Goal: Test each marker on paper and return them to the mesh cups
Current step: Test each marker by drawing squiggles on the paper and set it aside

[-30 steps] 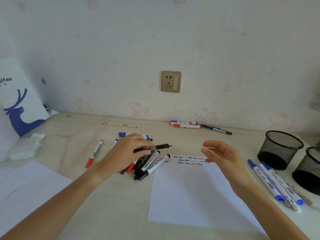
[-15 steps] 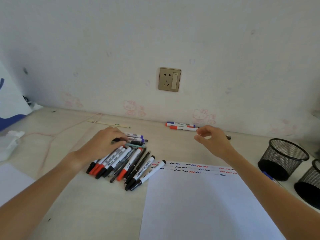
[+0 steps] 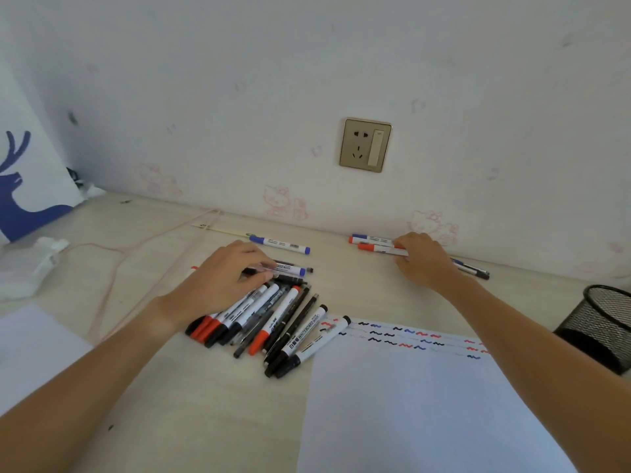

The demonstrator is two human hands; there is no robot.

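A person's right hand (image 3: 421, 259) has reached to the back of the counter (image 3: 205, 404), where half a second ago it hung pinched in the air short of the wall; its fingers now lie curled over the ends of a blue-capped marker (image 3: 370, 239) and a red-capped marker (image 3: 377, 248) beside the skirting, touching both, though whether either is truly gripped cannot be told. A dark pen (image 3: 473, 269) pokes out from behind the wrist. The left hand (image 3: 225, 278) remains on the far end of the marker pile (image 3: 269, 322), fingers bent and pressing down on a blue-tipped whiteboard marker (image 3: 290, 269) atop the heap; it appears to rest on the markers, not lift one. Another blue marker (image 3: 279, 243) lies alone just beyond the pile.

The sheet of paper (image 3: 420, 404) carries rows of black, blue and red test squiggles along its top edge, with two black-capped markers overlapping its corner. One mesh cup (image 3: 606, 322) stands at the right edge, well apart from both hands; nothing can be seen inside it.

The reach suggests the strays by the wall are being gathered, whether to test or to join the pile. Judging by the heap outside the cup, the return step has barely begun
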